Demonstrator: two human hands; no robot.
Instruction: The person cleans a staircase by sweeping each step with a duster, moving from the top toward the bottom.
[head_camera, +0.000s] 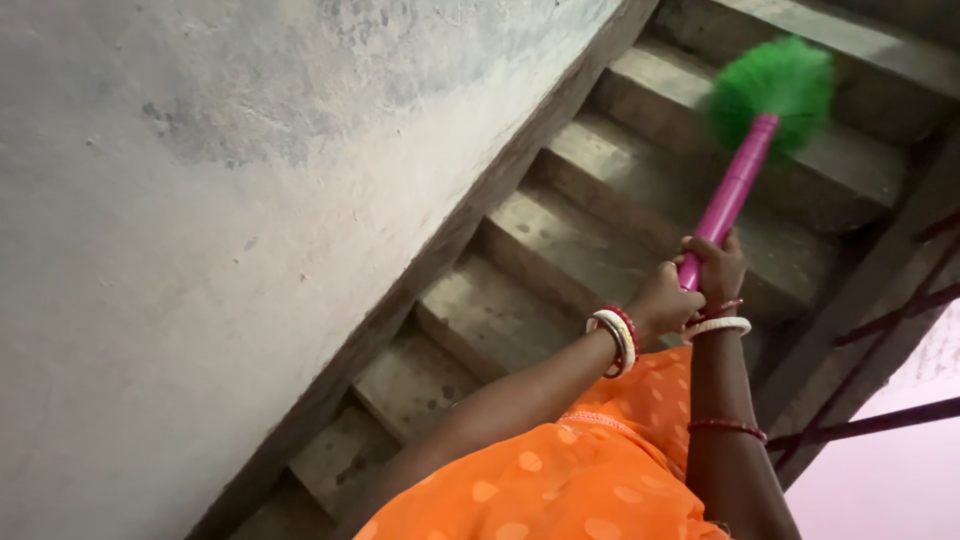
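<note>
1. Two hands are sharing one long pink plastic broom handle (733, 190): the left hand (664, 303) and the right hand (715, 268) are both closing their grip around its lower end, likely for reach and control.
2. Its bushy green bristle head (772, 88) is hanging over an upper grey concrete step (640, 165), beside the rough grey wall (250, 200).
3. Bristles are looking fluffy and blurred.

Broom handle (735, 190) end inside hands.
</note>
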